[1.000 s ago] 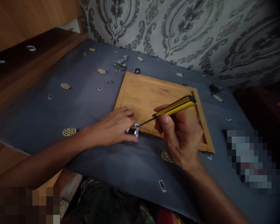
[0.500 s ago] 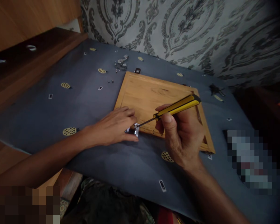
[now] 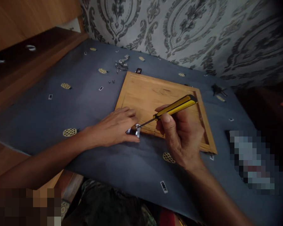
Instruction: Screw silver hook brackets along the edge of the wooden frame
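A light wooden panel with a raised frame (image 3: 155,94) lies flat on a grey-blue patterned cloth (image 3: 61,106). My right hand (image 3: 181,135) grips a screwdriver with a yellow and black handle (image 3: 175,107); its thin shaft points down-left onto a small metal fitting (image 3: 136,131) at the panel's near edge. My left hand (image 3: 115,127) rests on the cloth and panel corner, its fingers closed around that fitting and pinning it against the edge.
A heap of small metal parts (image 3: 122,63) and loose screws (image 3: 111,82) lies on the cloth beyond the panel's far left corner. A dark object (image 3: 218,90) sits at the far right. A patterned wall (image 3: 179,28) rises behind; wooden furniture (image 3: 25,53) stands on the left.
The screwdriver handle swung slightly out to the right and came back, with my right hand shifting a little. My left hand and the fitting stayed put.
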Demonstrator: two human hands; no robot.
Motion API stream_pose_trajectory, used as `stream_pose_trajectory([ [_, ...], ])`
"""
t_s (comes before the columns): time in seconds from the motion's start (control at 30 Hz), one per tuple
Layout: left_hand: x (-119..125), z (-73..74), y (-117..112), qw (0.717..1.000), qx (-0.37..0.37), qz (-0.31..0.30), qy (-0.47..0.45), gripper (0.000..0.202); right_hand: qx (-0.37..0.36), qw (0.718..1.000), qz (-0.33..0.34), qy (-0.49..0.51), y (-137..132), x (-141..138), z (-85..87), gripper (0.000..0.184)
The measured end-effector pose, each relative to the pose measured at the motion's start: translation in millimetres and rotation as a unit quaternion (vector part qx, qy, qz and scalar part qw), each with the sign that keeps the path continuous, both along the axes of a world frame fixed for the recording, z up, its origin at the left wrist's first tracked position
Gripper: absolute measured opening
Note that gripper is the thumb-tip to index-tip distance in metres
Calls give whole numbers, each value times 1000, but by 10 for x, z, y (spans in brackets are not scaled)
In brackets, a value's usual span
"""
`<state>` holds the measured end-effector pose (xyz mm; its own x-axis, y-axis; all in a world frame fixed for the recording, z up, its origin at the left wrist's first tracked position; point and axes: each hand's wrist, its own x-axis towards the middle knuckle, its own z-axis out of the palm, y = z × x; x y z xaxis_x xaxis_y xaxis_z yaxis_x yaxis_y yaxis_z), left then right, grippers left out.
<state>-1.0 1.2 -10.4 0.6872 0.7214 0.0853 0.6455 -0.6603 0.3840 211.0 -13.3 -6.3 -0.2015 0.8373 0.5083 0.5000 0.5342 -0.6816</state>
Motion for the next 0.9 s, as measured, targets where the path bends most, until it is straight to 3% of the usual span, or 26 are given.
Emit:
stream_pose_trajectory([
  [0.4, -11, -36, 6, 1000, -1, -5, -22, 33, 29, 999, 16, -29, -10, 12, 51, 28],
  [0.63, -4, -6, 12, 999, -22, 3, -23, 29, 24, 999, 18, 21, 12, -21, 83, 31],
  [0.77, -5, 5, 14, 999, -42, 10, -21, 26, -51, 992, 28, 112, 39, -64, 109, 37],
  [0.9, -13, -10, 12, 999, -35, 14, -33, 29, -147, 965, 98, 192, 63, -85, 88, 34],
])
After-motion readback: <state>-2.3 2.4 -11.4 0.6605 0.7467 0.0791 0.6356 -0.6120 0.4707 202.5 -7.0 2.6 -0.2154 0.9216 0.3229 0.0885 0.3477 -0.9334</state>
